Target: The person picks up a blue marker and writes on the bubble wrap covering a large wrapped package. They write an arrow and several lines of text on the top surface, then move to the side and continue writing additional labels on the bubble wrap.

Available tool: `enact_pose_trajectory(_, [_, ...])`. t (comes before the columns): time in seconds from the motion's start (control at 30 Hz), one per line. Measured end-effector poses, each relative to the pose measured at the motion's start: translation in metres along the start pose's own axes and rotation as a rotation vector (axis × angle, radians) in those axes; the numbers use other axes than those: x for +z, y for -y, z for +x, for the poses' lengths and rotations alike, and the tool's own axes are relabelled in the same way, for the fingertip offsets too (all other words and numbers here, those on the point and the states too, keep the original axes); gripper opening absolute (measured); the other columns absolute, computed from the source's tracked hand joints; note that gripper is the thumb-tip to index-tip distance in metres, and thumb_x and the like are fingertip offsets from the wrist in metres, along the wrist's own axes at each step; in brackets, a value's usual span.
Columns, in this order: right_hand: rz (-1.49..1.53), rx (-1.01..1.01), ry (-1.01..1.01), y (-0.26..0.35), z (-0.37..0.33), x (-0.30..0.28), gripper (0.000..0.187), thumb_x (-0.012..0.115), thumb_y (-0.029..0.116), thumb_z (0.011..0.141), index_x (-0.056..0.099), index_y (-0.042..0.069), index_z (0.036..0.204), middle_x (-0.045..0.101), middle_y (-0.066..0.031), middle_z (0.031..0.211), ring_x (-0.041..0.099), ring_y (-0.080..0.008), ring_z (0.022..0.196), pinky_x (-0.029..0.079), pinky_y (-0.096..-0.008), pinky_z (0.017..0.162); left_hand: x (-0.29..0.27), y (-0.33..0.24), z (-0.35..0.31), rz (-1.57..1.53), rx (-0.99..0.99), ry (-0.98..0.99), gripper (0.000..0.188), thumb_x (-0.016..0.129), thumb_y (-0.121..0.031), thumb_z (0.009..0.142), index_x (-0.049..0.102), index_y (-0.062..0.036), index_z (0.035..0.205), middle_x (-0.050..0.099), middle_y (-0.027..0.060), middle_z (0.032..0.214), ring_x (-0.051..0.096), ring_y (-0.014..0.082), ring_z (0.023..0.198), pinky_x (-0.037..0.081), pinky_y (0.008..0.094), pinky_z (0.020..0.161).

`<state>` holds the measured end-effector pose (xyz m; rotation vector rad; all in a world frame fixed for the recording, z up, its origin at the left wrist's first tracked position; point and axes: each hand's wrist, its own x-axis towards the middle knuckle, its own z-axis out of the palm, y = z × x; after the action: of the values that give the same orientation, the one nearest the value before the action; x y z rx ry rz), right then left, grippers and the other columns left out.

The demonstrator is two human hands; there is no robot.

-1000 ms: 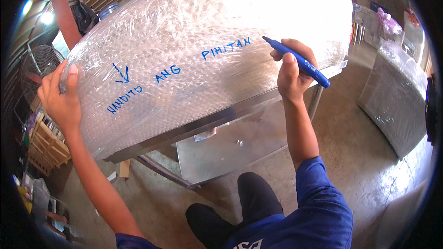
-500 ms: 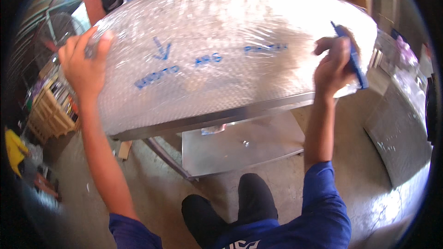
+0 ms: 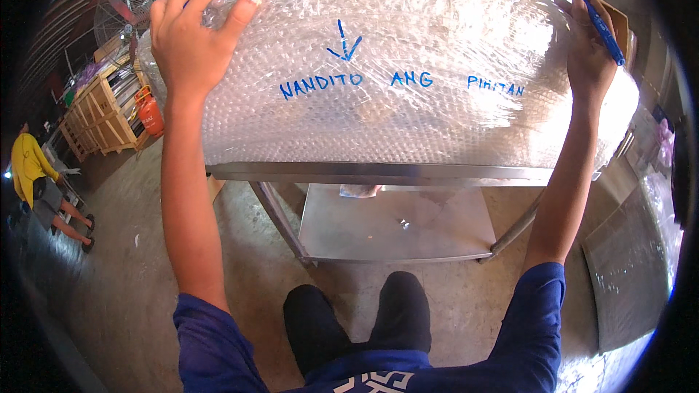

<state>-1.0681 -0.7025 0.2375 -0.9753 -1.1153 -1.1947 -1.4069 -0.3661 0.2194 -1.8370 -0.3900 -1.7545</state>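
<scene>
A large bulky object in bubble wrap and clear film (image 3: 349, 127) lies on a metal table (image 3: 378, 173). Blue handwritten lettering runs across its near side, with a downward arrow above it. My left hand (image 3: 191, 51) rests at the wrap's upper left, fingers apart, holding nothing. At the upper right, my right hand (image 3: 591, 58) grips a blue marker (image 3: 606, 35), its tip end pointing up and away to the left. What lies inside the wrap cannot be made out.
Below the tabletop is a metal shelf (image 3: 400, 236) with a small packet (image 3: 360, 191). A wrapped panel (image 3: 632, 255) leans at right. To the left are a wooden crate (image 3: 102, 116), an orange gas cylinder (image 3: 149, 110), a fan (image 3: 131, 4) and a person in yellow (image 3: 33, 164).
The view has shifted, so the lettering and table appear farther right. My right hand, marker still in it, is higher and farther right. My left hand stays spread at the wrap's upper left.
</scene>
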Motion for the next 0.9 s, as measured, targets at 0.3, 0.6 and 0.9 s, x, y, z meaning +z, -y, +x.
enact_pose_trajectory(0.3, [-0.061, -0.019, -0.025, -0.011, -0.004, 0.0, 0.033, 0.069, 0.02, 0.101, 0.068, -0.004, 0.123, 0.074, -0.0144, 0.111, 0.075, -0.0218, 0.098, 0.06, -0.0302, 0.086, -0.001, -0.001, 0.0, -0.031, -0.014, 0.02, 0.05, 0.076, -0.059, 0.083, 0.08, -0.0175, 0.11, 0.068, 0.0017, 0.104, 0.056, 0.0241, 0.106, 0.048, 0.039, 0.093])
enact_pose_trajectory(0.6, [-0.098, 0.014, 0.016, -0.004, -0.007, -0.003, 0.037, 0.065, 0.024, 0.103, 0.063, -0.001, 0.13, 0.076, -0.0159, 0.109, 0.075, -0.0219, 0.103, 0.059, -0.0302, 0.089, -0.004, -0.004, 0.0, -0.027, -0.059, 0.06, 0.049, 0.075, -0.058, 0.084, 0.079, -0.0179, 0.113, 0.068, 0.0008, 0.106, 0.056, 0.0235, 0.106, 0.047, 0.0386, 0.094])
enact_pose_trajectory(0.9, [0.011, 0.025, 0.034, -0.007, -0.011, -0.006, 0.033, 0.066, 0.02, 0.102, 0.065, -0.002, 0.128, 0.075, -0.0162, 0.112, 0.075, -0.0227, 0.105, 0.06, -0.0305, 0.089, -0.005, -0.004, 0.001, -0.024, -0.083, 0.084, 0.05, 0.073, -0.059, 0.085, 0.079, -0.0193, 0.115, 0.068, 0.0013, 0.109, 0.056, 0.0236, 0.11, 0.046, 0.0389, 0.097])
